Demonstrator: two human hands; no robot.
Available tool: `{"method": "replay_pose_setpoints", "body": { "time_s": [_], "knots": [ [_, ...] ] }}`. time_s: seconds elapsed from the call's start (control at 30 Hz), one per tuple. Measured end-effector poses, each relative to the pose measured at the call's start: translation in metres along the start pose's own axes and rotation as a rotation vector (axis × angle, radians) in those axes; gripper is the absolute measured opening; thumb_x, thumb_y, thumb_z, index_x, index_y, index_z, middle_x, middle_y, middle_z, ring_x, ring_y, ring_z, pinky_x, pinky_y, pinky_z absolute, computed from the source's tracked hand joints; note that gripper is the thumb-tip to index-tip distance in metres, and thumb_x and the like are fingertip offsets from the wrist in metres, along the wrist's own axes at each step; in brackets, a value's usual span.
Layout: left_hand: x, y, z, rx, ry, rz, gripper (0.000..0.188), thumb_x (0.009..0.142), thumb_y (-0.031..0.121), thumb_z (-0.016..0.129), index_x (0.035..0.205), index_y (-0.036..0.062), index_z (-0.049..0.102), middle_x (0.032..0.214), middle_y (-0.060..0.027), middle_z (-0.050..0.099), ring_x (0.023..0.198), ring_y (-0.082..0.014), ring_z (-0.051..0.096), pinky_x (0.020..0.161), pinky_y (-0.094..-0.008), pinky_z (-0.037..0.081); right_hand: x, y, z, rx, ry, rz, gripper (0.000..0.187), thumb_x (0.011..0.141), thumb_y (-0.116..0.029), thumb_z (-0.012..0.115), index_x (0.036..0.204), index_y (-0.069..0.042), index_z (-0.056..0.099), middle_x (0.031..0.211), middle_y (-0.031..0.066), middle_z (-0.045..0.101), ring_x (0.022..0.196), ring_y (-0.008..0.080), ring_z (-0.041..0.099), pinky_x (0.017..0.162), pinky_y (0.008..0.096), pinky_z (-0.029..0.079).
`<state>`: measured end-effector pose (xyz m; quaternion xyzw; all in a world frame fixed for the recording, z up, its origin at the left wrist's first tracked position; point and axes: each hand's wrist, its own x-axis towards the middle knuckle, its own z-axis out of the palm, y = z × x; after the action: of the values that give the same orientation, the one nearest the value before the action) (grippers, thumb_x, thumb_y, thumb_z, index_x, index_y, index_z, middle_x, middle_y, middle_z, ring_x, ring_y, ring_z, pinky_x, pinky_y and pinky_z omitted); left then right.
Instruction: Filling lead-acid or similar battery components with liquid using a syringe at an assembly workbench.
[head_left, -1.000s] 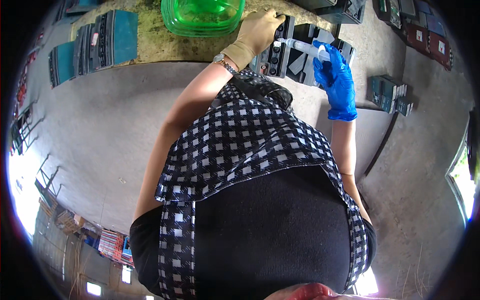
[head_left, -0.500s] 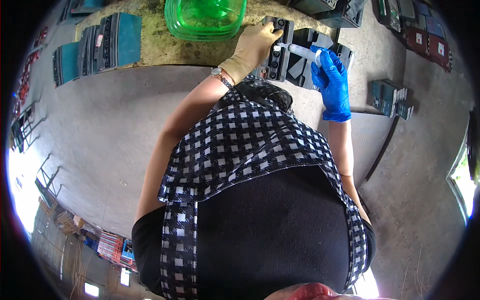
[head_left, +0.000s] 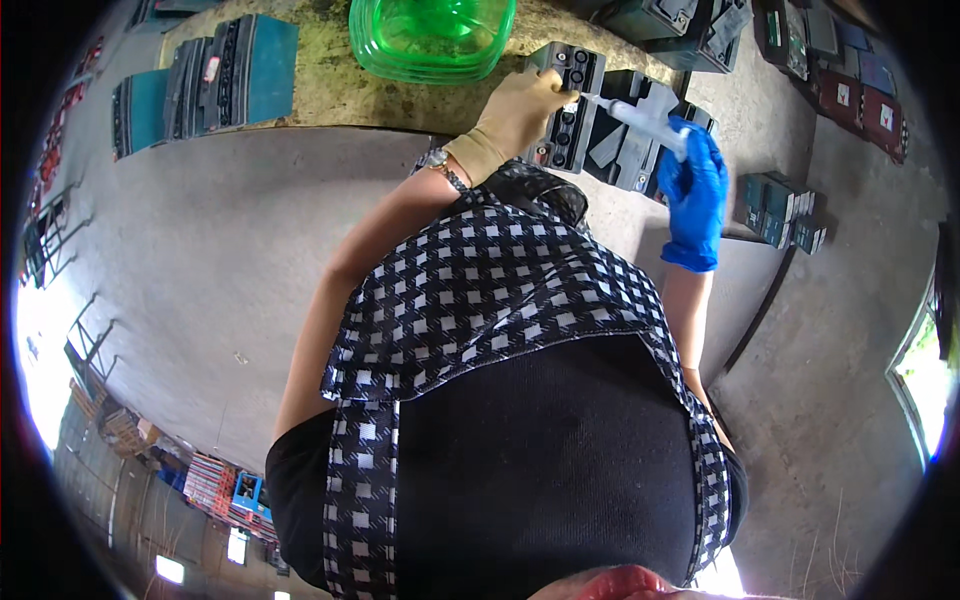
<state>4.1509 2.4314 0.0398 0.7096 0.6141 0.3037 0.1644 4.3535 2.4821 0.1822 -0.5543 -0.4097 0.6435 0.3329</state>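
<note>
Beyond the left hand [head_left: 513,115], a translucent green tub [head_left: 430,72] seems to hold liquid; that hand's fingers curl over the black battery [head_left: 572,120] just rightward, their grip unclear. The right hand [head_left: 695,190] grips a syringe [head_left: 640,121], contents uncertain, its nozzle near the left fingertips: work looks under way, finished cells untellable.

Daylight glares through the overexposed window [head_left: 922,390] at the right rim. Soft shadow borders the table [head_left: 325,85]. Fisheye distortion curves straight edges; vignetting blackens the corners.
</note>
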Motion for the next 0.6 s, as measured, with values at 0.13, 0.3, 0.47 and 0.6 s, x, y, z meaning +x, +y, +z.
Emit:
{"method": "replay_pose_setpoints", "body": {
  "time_s": [0.13, 0.3, 0.47, 0.6],
  "knots": [
    [0.001, 0.005, -0.008, 0.015, -0.080, 0.023, 0.029, 0.090, 0.007, 0.055, 0.114, 0.0137, 0.070, 0.096, -0.0072, 0.062, 0.083, -0.0241, 0.060, 0.073, -0.0332, 0.050, -0.002, -0.018, 0.011, 0.046, -0.035, -0.114, 0.039, 0.097, -0.032, 0.055, 0.114, 0.002, 0.062, 0.062, -0.0025, 0.040, 0.050, 0.0057, 0.031, 0.046, 0.0221, 0.021],
    [-0.013, 0.000, -0.036, -0.873, 0.073, -0.387, 0.031, 0.099, 0.020, 0.049, 0.122, 0.0043, 0.063, 0.122, -0.0104, 0.063, 0.098, -0.0257, 0.065, 0.086, -0.0318, 0.052, 0.015, -0.016, 0.065, -0.098, -0.274, -0.110, 0.026, 0.097, -0.029, 0.059, 0.106, -0.005, 0.067, 0.073, -0.0014, 0.059, 0.055, 0.0038, 0.047, 0.047, 0.0180, 0.031],
    [-0.012, -0.032, -0.033, -1.834, 0.439, -0.807, 0.038, 0.103, 0.030, 0.042, 0.121, 0.0018, 0.059, 0.113, -0.0138, 0.066, 0.098, -0.0265, 0.065, 0.090, -0.0400, 0.052, 0.055, 0.062, 0.142, -0.625, -0.402, -0.418, 0.025, 0.098, -0.022, 0.056, 0.118, -0.009, 0.063, 0.075, 0.0093, 0.066, 0.063, 0.0168, 0.063, 0.056, 0.0276, 0.045],
    [-0.005, -0.089, -0.001, -1.986, 0.604, -0.891, 0.035, 0.102, 0.025, 0.039, 0.122, 0.0013, 0.056, 0.117, -0.0165, 0.064, 0.099, -0.0284, 0.065, 0.092, -0.0406, 0.053, 0.090, 0.108, 0.175, -0.948, -0.401, -0.654, 0.027, 0.091, -0.020, 0.064, 0.116, -0.011, 0.062, 0.089, 0.0200, 0.067, 0.079, 0.0347, 0.068, 0.066, 0.0385, 0.052]
  ]
}}
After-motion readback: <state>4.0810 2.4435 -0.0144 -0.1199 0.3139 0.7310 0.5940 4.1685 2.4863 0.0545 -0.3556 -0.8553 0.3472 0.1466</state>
